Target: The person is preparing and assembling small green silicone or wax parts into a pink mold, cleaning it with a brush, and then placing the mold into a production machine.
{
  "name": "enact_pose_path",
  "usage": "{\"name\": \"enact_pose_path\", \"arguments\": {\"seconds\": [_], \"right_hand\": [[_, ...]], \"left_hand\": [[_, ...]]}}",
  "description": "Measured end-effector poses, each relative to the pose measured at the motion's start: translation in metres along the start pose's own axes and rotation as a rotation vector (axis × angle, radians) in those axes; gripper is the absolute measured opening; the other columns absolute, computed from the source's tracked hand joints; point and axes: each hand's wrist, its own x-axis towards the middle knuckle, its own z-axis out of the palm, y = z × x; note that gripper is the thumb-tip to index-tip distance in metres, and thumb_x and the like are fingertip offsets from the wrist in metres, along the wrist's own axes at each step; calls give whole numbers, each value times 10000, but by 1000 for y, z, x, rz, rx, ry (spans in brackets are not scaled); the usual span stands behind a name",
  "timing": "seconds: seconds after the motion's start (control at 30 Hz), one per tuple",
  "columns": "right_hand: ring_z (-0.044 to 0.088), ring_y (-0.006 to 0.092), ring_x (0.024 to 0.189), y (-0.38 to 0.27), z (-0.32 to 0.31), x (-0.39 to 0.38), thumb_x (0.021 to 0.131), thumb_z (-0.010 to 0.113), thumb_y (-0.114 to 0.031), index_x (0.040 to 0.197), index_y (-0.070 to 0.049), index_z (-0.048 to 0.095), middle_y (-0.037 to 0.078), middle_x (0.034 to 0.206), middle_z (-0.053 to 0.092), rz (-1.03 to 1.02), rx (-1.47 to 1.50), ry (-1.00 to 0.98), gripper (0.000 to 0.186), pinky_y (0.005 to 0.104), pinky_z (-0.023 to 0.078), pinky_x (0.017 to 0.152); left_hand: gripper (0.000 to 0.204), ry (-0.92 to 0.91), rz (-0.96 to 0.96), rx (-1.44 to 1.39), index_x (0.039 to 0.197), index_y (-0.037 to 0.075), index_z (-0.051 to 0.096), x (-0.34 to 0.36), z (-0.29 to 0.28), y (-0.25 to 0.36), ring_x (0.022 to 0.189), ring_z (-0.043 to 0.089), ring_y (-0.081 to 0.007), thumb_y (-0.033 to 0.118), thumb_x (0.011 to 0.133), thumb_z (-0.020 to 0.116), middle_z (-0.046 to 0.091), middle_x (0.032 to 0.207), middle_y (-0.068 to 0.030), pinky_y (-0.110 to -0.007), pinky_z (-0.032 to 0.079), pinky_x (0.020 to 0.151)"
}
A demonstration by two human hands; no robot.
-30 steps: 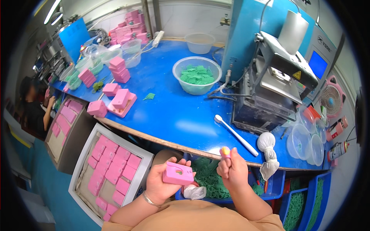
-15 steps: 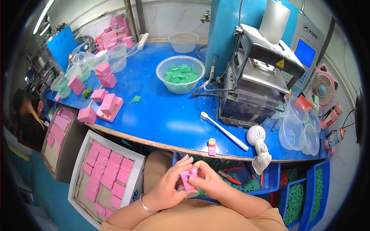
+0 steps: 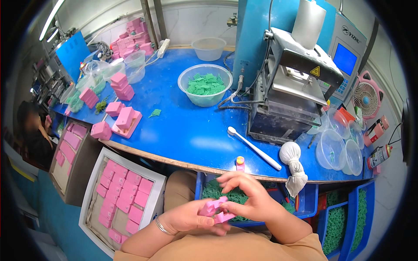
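In front of my body, my left hand (image 3: 189, 217) grips a pink block (image 3: 211, 207) between thumb and fingers. A second, smaller pink piece (image 3: 224, 217) shows just below and to the right of it, with a gap between the two. My right hand (image 3: 248, 198) is beside them, its thumb touching the pink pieces and its other fingers raised and apart. Whether the two pieces are still joined I cannot tell. Close beyond my right fingers, a small pink piece with a yellow round top (image 3: 240, 163) stands at the table edge.
On the blue table (image 3: 187, 139) lie a white-handled brush (image 3: 254, 148) and a tied cloth bag (image 3: 292, 163). A press machine (image 3: 287, 100) stands right, a bowl of green pieces (image 3: 204, 87) behind. Left is a tray of pink blocks (image 3: 89, 191); under the edge, a blue bin (image 3: 311, 204). A person sits far left.
The pink thing in my hands now shows as two parts with a gap. My right fingers have lifted away, up and to the right, while my left hand keeps its grip.
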Motion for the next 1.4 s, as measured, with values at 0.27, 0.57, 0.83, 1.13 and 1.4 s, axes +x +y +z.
{"name": "enact_pose_path", "arguments": {"seconds": [0.27, 0.57, 0.83, 1.13, 1.4], "right_hand": [[592, 237, 686, 8, 24, -8, 713, 705, -107, 811, -60, 635, 71, 756, 608, -190, -29, -264, 130, 322, 469, 576], [573, 101, 609, 3, 20, 0, 748, 715, -124, 1040, -35, 536, 34, 730, 557, 77, 126, -57, 355, 231, 461, 541], [572, 194, 569, 6, 19, 8, 751, 708, -195, 948, -63, 570, 50, 682, 543, -106, -56, -293, 275, 290, 447, 505], [611, 134, 660, 15, 27, -1, 899, 508, -66, 914, -1, 519, 94, 732, 621, 431, 580, -126, 68, 231, 468, 532], [427, 78, 461, 29, 33, -9, 899, 525, -103, 904, -18, 478, 75, 665, 557, 711, 1070, -7, 97, 181, 340, 455]], "left_hand": [[352, 332, 765, -346, 960, 69, 471, 11, -5, 13, 688, 533, -180, 414, 892, 486, 552, 802, -83, -351, 462, 705], [572, 390, 700, -133, 918, 23, 509, 8, 0, 5, 570, 509, -164, 547, 922, 279, 559, 733, -114, -269, 407, 506], [609, 560, 708, 96, 936, 9, 531, 7, -5, -3, 689, 572, -220, 544, 921, 239, 577, 835, -149, -313, 473, 615], [705, 375, 706, -50, 1068, -80, 507, 15, -3, -1, 670, 559, -166, 568, 902, 286, 585, 820, -125, -277, 458, 625], [662, 239, 672, -146, 1059, -55, 482, 15, -10, 1, 585, 511, -160, 559, 907, 289, 536, 724, -91, -280, 425, 601]]}}
